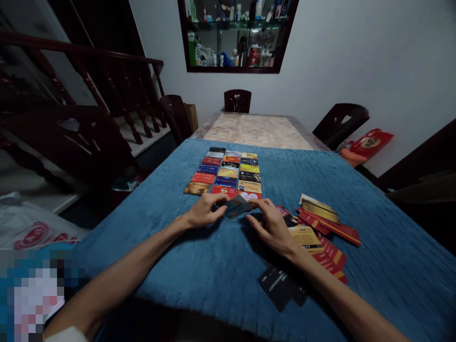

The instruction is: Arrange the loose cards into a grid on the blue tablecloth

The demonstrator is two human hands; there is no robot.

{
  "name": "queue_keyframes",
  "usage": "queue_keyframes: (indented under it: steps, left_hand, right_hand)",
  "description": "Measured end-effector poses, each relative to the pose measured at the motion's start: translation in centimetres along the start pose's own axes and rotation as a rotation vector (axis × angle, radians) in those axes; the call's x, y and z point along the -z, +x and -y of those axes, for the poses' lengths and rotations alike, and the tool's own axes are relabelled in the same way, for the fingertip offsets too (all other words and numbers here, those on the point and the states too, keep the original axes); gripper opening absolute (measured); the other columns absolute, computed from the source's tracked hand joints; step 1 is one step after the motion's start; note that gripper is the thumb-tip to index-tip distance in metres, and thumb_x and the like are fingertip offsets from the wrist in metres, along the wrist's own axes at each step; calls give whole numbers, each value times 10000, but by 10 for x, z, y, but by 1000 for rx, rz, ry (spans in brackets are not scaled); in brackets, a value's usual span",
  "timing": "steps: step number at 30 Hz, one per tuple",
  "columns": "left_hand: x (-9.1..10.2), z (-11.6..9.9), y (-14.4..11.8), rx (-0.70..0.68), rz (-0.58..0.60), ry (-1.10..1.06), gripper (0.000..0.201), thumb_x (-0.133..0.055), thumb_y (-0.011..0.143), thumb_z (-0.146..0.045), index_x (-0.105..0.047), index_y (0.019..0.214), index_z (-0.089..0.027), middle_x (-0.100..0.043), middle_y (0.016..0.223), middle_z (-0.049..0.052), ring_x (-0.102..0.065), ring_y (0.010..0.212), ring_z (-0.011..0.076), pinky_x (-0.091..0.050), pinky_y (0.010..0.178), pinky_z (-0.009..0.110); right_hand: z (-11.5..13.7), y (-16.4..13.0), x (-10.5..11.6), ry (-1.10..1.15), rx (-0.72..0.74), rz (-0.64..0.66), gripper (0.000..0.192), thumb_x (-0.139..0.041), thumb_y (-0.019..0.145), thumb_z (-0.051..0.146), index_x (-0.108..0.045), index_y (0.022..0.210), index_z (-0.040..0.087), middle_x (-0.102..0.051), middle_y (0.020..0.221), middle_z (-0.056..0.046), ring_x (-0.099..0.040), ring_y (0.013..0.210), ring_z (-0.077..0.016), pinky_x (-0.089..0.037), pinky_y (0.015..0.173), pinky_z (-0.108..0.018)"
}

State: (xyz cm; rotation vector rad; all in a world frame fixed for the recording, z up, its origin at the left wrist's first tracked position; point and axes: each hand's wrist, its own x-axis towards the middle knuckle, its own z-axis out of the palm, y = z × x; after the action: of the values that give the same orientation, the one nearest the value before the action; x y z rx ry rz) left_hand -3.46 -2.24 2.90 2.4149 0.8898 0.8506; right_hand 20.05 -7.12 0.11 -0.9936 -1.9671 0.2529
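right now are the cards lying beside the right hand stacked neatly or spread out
Spread out: the cards beside the right hand overlap loosely at differing angles, their edges out of line.

Pale wall (356, 57) is filling the back, and a dark-framed cabinet (233, 70) with glass shelves is kinda sitting in it. Dark brown wooden chairs (329, 126) with cut-out backs are standing around a long bench (256, 127), its near part wearing a ribbed blue cloth (199, 266), its far end showing a beige patterned top. A dark turned-wood railing (89, 50) is running along the left, and the light's looking pretty dim.
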Motion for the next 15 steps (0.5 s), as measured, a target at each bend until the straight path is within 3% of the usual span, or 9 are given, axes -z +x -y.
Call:
queue_keyframes:
  steps: [5,11,15]
  left_hand:
    - [-2,4,-2,-3,-18,10,194,-552,863,-177,-664,1021,-164,-723,952,45,-643,823,143,-526,803,280]
    - [-6,10,-3,-104,-27,33,199,-550,890,-169,-673,1046,-165,-729,1012,76,-668,927,174,-537,864,329]
    - [-7,9,-3,-137,-14,41,201,-539,911,-164,-671,1063,-167,-724,1038,83,-668,972,181,-535,887,331]
  right_hand:
    - [-2,-2,-1,-33,6,10,334,-550,919,217,-546,1252,226,-658,1047,-111,-610,984,-264,-531,837,-433]
    - [-3,-2,-1,-106,38,24,412,-541,913,184,-497,1321,226,-666,1036,-108,-585,978,-272,-522,814,-429]
    - [-1,-1,-2,-236,119,45,478,-558,889,142,-476,1355,208,-644,1167,-133,-537,1033,-296,-503,841,-457]
